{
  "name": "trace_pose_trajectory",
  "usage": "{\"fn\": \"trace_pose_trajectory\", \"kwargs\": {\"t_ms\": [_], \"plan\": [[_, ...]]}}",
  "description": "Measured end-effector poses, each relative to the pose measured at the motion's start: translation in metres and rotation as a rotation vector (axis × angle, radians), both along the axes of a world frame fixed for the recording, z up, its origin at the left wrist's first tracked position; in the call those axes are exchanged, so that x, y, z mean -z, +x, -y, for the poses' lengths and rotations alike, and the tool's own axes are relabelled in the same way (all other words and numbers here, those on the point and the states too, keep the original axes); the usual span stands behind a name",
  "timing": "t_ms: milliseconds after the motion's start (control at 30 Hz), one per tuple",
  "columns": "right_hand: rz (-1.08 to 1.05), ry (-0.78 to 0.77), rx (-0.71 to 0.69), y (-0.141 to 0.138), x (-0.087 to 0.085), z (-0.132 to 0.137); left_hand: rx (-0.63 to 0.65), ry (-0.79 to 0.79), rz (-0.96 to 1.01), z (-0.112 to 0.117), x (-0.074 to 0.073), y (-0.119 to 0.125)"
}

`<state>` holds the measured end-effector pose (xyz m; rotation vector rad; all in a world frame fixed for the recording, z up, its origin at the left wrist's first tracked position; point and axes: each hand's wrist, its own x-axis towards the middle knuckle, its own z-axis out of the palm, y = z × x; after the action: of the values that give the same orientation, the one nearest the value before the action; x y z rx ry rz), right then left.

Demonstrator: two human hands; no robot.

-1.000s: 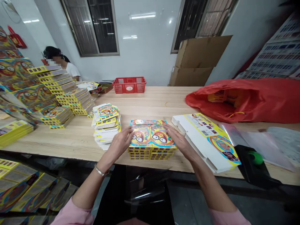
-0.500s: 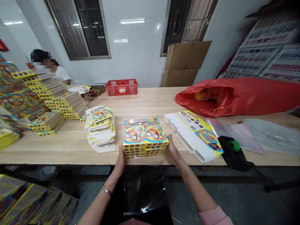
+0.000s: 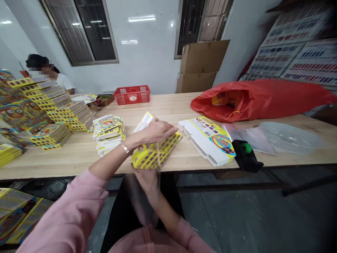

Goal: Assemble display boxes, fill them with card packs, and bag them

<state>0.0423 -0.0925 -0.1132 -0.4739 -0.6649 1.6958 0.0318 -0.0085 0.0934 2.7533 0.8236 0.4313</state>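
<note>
Pale wood runs the length of the table, with a glossy white wall and barred windows beyond the hands. At the near edge, the person in pink sleeves holds a yellow block of small boxes between two hands, tilted and turned slantwise on the wood. The left hand, with a silvery bracelet at its wrist, lies across the top, fingers straight and pointing right. The right hand sits below, against the block's lower near edge. I can't tell whether either hand is clamped tight, since the left thumb and the right fingertips are hidden. Blurred clear film hangs from the block past the right wrist.

Just left of the grip stands a pile of flat printed cards; farther left are stepped stacks of yellow boxes, with a co-worker in a white shirt behind them. To the right of the grip lies a long white-and-yellow carton, a black stand with a green knob at its end. Past those, a red sack gapes open. Straight beyond the hands sit a red basket and, to its right, brown cardboard boxes.
</note>
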Motion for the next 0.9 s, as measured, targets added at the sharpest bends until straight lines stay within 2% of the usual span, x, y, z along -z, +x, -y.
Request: {"fn": "trace_pose_trajectory", "kwargs": {"t_ms": [33, 100, 167, 233, 300, 367, 400, 467, 533, 600, 667, 733, 800, 833, 900], "plan": [[-0.042, -0.008, -0.039, -0.014, 0.002, 0.006, 0.080, -0.046, -0.080, -0.008, 0.004, 0.014], [-0.146, -0.064, -0.150, -0.030, 0.008, 0.023, 0.171, -0.109, -0.199, -0.020, 0.022, 0.030], [-0.211, -0.158, -0.293, -0.028, 0.019, 0.044, 0.176, -0.094, -0.265, -0.021, 0.045, 0.028], [-0.158, -0.220, -0.408, -0.008, 0.036, 0.067, 0.104, 0.000, -0.289, -0.011, 0.066, 0.015], [0.099, -0.170, -0.466, 0.025, 0.057, 0.087, -0.080, 0.137, -0.281, 0.006, 0.083, -0.003], [0.495, -0.043, -0.523, 0.068, 0.079, 0.100, -0.290, 0.275, -0.275, 0.025, 0.096, -0.018], [0.676, 0.009, -0.557, 0.092, 0.088, 0.104, -0.356, 0.327, -0.277, 0.033, 0.101, -0.024], [0.896, -0.055, -0.427, 0.143, 0.098, 0.103, -0.367, 0.389, -0.287, 0.040, 0.109, -0.030], [0.999, -0.118, -0.202, 0.194, 0.093, 0.094, -0.292, 0.417, -0.294, 0.036, 0.112, -0.035], [1.099, -0.105, 0.176, 0.238, 0.070, 0.080, -0.210, 0.427, -0.291, 0.021, 0.112, -0.042], [1.167, -0.062, 0.567, 0.266, 0.037, 0.062, -0.100, 0.405, -0.268, 0.004, 0.110, -0.055], [1.130, 0.025, 0.804, 0.276, 0.007, 0.041, 0.020, 0.374, -0.193, -0.007, 0.111, -0.071], [1.021, 0.149, 0.856, 0.268, -0.012, 0.015, 0.035, 0.371, -0.001, -0.007, 0.119, -0.084], [0.958, 0.198, 0.827, 0.260, -0.016, 0.001, -0.022, 0.378, 0.151, -0.002, 0.127, -0.088], [0.851, 0.241, 0.718, 0.241, -0.015, -0.028, -0.239, 0.369, 0.519, 0.010, 0.152, -0.088]]}}
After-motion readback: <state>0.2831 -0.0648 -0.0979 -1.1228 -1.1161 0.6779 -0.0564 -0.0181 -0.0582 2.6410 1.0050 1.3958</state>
